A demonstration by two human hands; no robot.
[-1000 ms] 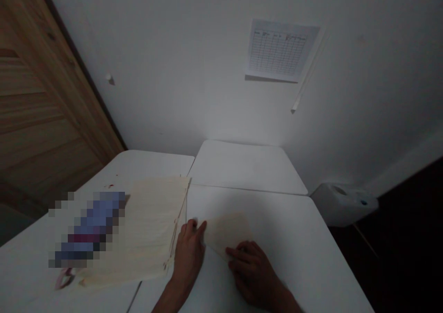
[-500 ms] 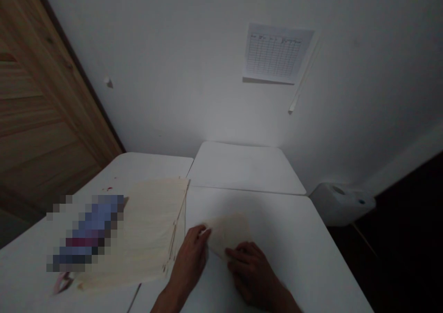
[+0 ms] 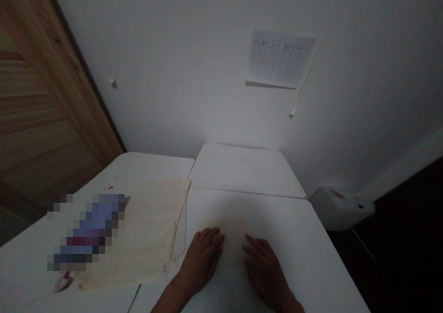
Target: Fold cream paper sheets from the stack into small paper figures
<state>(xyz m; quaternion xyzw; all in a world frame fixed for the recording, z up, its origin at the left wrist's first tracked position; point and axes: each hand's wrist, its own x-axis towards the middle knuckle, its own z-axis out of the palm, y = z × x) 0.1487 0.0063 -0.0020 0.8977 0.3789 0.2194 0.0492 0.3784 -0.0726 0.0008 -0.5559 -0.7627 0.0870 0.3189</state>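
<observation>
A small cream-coloured piece (image 3: 235, 241), thin like cloth or paper, lies flat on the white table in front of me. My left hand (image 3: 204, 253) rests on its left side, fingers stretched out and lying flat. On the right side, my right hand (image 3: 261, 260) touches the edge with its fingers extended and slightly apart. Neither hand grips anything. To the left of my left hand is a stack of larger cream cloth pieces (image 3: 152, 230) with loose threads along its right edge.
A blurred-out blue item (image 3: 98, 221) lies on the stack's left side, with a pinkish loop (image 3: 63, 281) below it. White tables (image 3: 311, 262) meet at seams. A printed sheet (image 3: 280, 59) hangs on the wall. A white container (image 3: 341, 207) stands beyond the right edge; a wooden door (image 3: 44, 96) is left.
My left hand has let go of the small piece's corner and moved onto it, flattened. My right hand has shifted slightly right. The piece now lies flatter, turned between both hands.
</observation>
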